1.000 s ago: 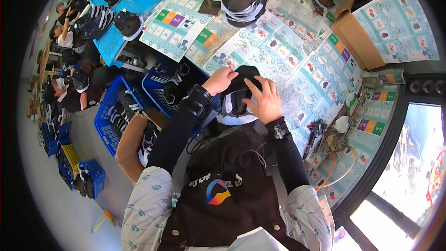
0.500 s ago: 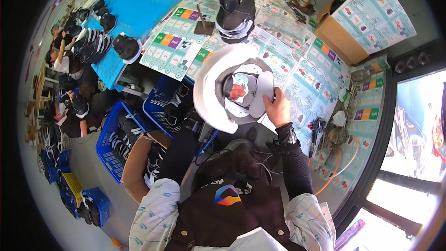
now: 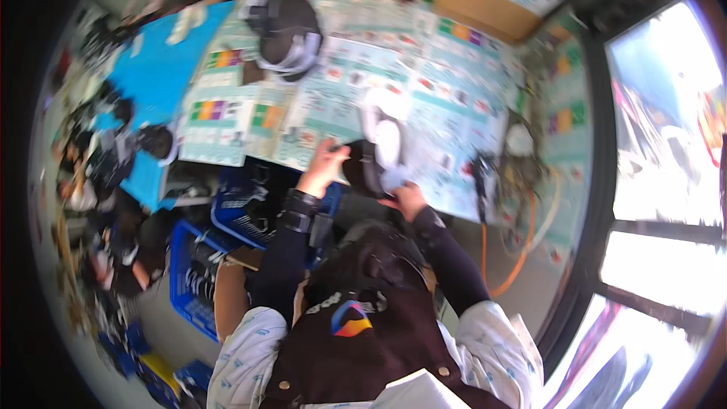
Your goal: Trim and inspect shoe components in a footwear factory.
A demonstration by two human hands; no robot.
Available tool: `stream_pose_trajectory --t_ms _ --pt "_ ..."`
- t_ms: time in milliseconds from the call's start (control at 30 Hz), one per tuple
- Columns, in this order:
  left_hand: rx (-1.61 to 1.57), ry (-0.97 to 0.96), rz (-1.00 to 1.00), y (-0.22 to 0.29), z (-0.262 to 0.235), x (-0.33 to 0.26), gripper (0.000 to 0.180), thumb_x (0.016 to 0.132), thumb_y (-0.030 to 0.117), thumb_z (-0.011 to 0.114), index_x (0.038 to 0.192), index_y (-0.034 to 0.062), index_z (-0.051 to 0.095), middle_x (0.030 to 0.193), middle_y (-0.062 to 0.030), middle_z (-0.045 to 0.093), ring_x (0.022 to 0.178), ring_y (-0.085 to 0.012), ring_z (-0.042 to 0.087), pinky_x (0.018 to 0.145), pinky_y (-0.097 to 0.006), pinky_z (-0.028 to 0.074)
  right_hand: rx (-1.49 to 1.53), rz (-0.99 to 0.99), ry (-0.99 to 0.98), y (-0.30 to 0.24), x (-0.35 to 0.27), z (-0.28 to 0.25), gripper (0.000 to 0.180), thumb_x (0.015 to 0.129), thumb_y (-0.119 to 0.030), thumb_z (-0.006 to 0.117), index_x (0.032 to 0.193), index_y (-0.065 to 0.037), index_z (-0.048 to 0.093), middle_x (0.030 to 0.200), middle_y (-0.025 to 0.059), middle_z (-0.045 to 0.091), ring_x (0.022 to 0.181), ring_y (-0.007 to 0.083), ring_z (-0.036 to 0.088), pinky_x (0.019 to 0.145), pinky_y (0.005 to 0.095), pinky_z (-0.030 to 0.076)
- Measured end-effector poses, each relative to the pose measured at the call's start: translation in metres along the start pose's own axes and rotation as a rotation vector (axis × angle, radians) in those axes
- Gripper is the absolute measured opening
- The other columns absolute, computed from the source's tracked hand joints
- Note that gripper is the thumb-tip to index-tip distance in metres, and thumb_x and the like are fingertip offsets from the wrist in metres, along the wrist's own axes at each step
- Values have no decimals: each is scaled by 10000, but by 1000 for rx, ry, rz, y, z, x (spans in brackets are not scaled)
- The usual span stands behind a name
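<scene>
In front of my chest, over the near edge of the table, a black and white shoe [image 3: 360,170] is held between my hands. It is smeared by motion, with its dark side toward the left and a long white part pointing away from me. My left hand [image 3: 324,168] grips the dark side, fingers bent against it. My right hand [image 3: 409,201] is closed on the near end, beside a pale bluish patch. The fingertips of both hands are blurred. Another dark shoe [image 3: 286,30] with a whitish lower edge stands farther back on the table.
Printed sheets cover the table [image 3: 447,117]. A cardboard box [image 3: 485,7] stands at the far right, near an orange hose [image 3: 506,288]. Blue baskets [image 3: 180,276] holding shoes sit below left. Beyond is a blue-covered table [image 3: 163,53], with people near it.
The shoe has come down toward my body and turned, showing its dark side. My left hand, hidden before, now shows on its left. My right hand has moved left and nearer. The view has shifted.
</scene>
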State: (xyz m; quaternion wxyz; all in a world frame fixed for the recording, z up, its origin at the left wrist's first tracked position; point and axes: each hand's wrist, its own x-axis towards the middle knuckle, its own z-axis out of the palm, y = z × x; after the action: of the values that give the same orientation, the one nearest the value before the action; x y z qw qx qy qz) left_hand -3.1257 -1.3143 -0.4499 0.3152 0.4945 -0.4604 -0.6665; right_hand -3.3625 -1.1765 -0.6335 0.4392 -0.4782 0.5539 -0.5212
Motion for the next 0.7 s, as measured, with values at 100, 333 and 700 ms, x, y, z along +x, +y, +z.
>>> stream_pose_trajectory --t_ms 100,333,700 --pt "372 70 196 -34 -35 -2 600 980 264 752 1409 -56 481 1157 -143 699 1069 -252 676 981 -394 526 -974 -328 -318 -35 2 0 367 792 -305 898 729 -7 694 807 155 666 789 379 666 789 511 590" --pt "987 495 387 -3 73 -43 851 783 476 853 1342 -79 531 1260 -294 525 1096 -465 566 917 -517 515 -66 215 -245 -40 39 15 217 916 -171 744 960 10 632 862 145 685 748 340 698 664 456 599" --pt "1225 642 154 7 -36 -21 385 819 85 666 1187 -25 633 1175 -231 604 1019 -421 643 808 -495 587 -25 -177 -406 -304 78 40 190 977 -31 651 1161 12 631 1119 129 660 1043 257 651 903 373 530"
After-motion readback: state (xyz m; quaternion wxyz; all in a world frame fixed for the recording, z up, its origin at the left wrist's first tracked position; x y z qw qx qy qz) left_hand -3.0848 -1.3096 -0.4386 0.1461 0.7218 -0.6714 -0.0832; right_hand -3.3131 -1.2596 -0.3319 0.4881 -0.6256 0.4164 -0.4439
